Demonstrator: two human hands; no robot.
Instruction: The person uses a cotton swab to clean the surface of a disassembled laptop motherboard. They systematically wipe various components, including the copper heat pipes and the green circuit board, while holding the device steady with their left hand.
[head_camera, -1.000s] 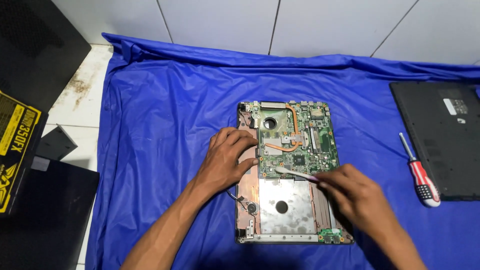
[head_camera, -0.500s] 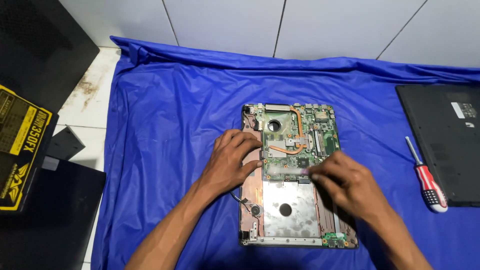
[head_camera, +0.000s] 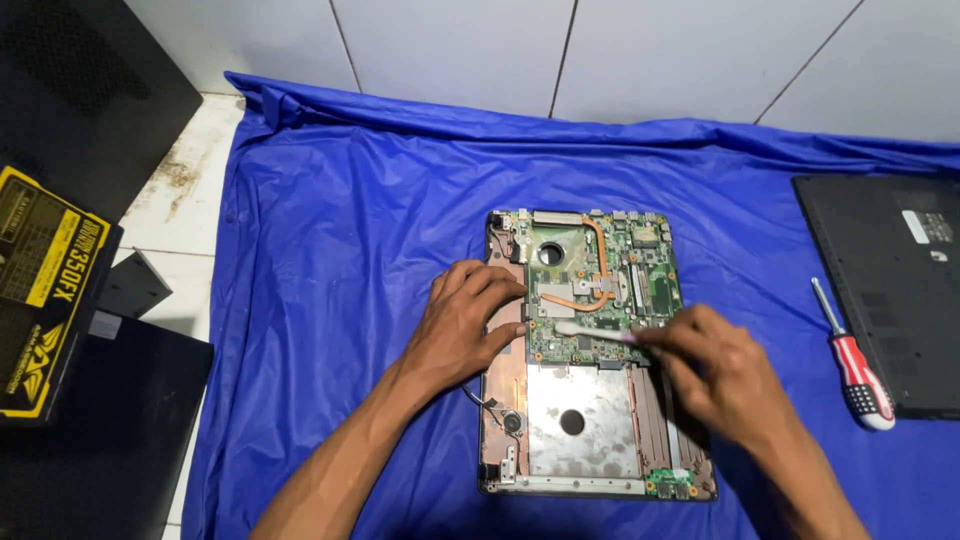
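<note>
Head view: screwdriver (head_camera: 852, 352) beside laptop base (head_camera: 585, 440)

The laptop base (head_camera: 590, 400) lies on the sheet (head_camera: 350, 200), near its middle. The left hand (head_camera: 465, 325) rests on the base's left edge; the right hand (head_camera: 715, 370) is over its right half, holding a tool (head_camera: 590, 331) (perhaps a brush) whose tip lies on the board (head_camera: 600, 280) in the base's far half. A plate (head_camera: 580, 420) fills the near half. Right of the base, well apart, lies a screwdriver (head_camera: 850, 360), just beside a cover (head_camera: 890, 290) at the sheet's right edge. Left of the sheet, on the floor (head_camera: 180, 210), sit a box (head_camera: 45, 290) and a case (head_camera: 85, 90) behind it.
</note>
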